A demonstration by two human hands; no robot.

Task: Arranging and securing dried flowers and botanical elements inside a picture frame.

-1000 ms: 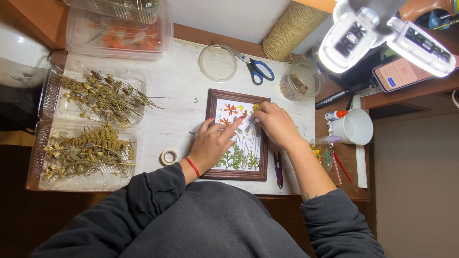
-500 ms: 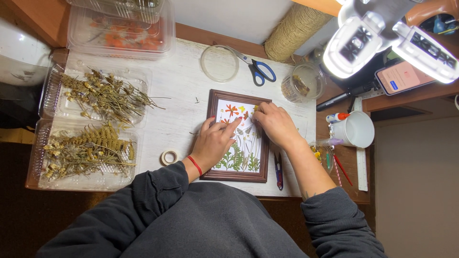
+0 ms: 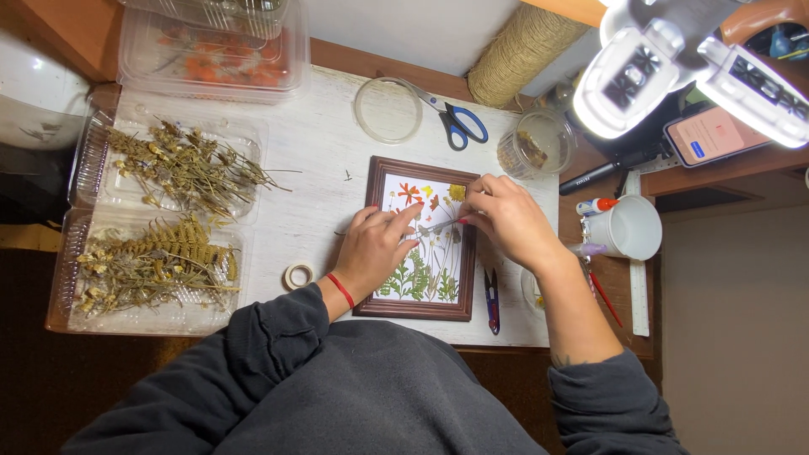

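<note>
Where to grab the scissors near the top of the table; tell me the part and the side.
Take the scissors by the blue handle loops, coming from the right. The loops lie free toward the jar, while the blades point left over the clear round lid.

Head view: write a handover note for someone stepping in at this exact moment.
Left hand: rests on the brown picture frame, fingers steadying a thin stem.
Right hand: fingers pinch the same stem's other end at the frame's upper right.
Done: red, yellow and green pressed flowers lie on the white backing.
Left: the stem is not yet released.
Nearby: trays of dried plants at left, blue-handled scissors above, small snips right of the frame.
</note>
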